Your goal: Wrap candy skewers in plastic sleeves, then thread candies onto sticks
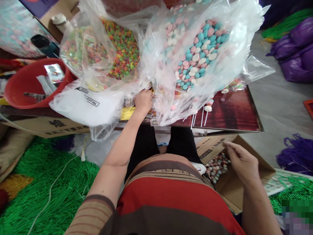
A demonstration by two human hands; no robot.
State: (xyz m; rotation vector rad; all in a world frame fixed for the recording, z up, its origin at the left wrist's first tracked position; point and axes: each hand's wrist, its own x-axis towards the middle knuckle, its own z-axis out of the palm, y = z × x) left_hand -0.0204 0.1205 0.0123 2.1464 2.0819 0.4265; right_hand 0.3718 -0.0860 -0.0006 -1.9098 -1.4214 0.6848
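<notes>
My left hand (144,101) reaches onto the table between two big clear bags, its fingers curled down among small printed packets (152,112). The fingertips are hidden, so what they grip cannot be made out. Beside that wrist lies a stack of yellow slips (127,113). My right hand (242,160) hangs off the table's right side, above an open cardboard box (261,166) partly filled with small multicoloured candies (217,166). Its thumb and fingers are drawn together at the tips, and nothing shows in them. Marshmallow lollipops on white sticks (207,107) lie at the table's front edge.
One clear bag holds coloured ring candies (124,49), another pink, white and blue candies (195,62). A red basin (22,81) with packets stands at left beside a white plastic bag (90,104). Green cords (36,195) and a white cable (52,186) lie on the floor.
</notes>
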